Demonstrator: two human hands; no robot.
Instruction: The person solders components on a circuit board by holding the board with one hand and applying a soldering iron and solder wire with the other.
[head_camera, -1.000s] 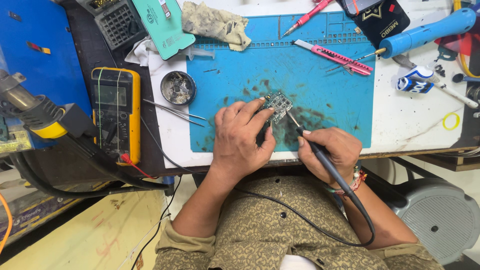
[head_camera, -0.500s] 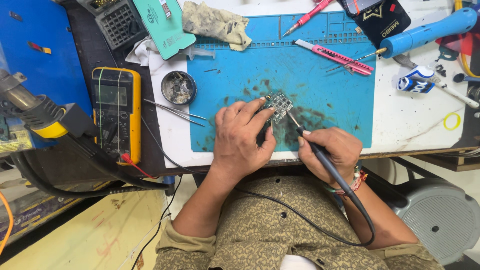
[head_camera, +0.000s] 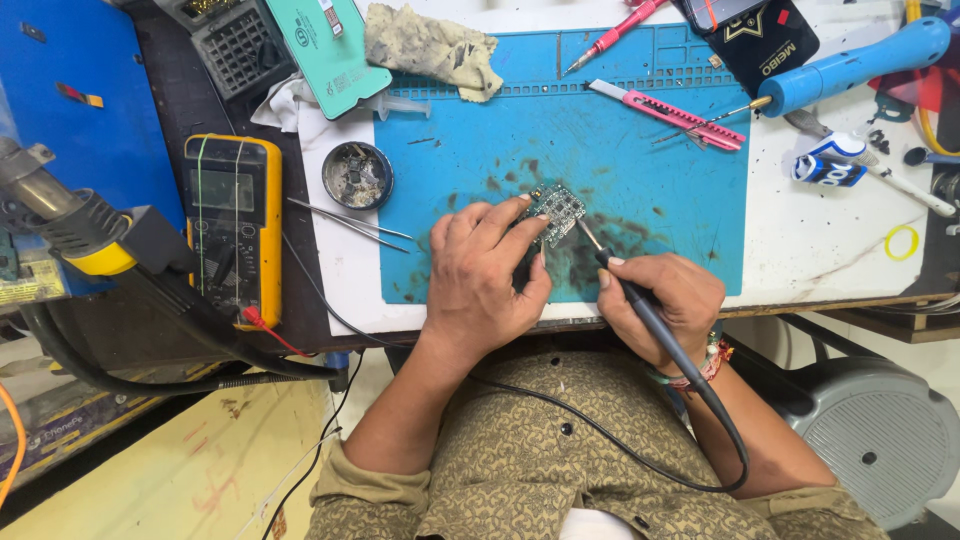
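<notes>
Our left hand (head_camera: 480, 275) pinches the small board (head_camera: 556, 210) and holds it flat on the blue mat (head_camera: 640, 160), near the front edge of the surface (head_camera: 830, 250). Our right hand (head_camera: 660, 300) is closed around the iron (head_camera: 625, 280), and its tip touches the board's right side. We think the board is light, stiff and easy to break, so we hold it by its edges. The knife (head_camera: 670, 110) and tweezers (head_camera: 350, 222) lie well apart. The mat's middle gives us room.
</notes>
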